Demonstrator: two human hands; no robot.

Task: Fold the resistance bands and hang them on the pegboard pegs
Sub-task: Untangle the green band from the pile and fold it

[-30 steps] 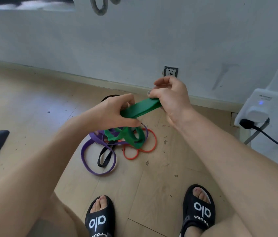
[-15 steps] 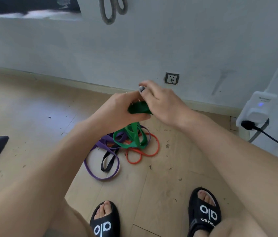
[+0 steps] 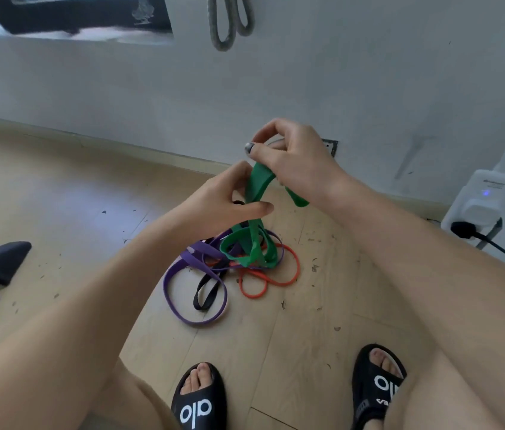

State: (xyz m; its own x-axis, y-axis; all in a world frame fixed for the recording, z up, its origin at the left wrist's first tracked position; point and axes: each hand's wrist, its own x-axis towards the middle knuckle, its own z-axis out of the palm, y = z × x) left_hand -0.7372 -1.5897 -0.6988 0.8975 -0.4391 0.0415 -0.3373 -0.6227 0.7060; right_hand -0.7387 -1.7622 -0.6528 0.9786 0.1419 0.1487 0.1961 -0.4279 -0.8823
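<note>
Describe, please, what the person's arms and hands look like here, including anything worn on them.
Both forearms are bare, with no sleeves, watches or bracelets in view. The left hand shows nothing worn. The right hand has a small metallic-looking ring or nail at the tip of one finger; which it is cannot be told. No gloves on either hand.

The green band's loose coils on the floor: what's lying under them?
Under the green band lie the purple band and orange band; a black band emerges beside. Their crossings underneath are hidden.
</note>
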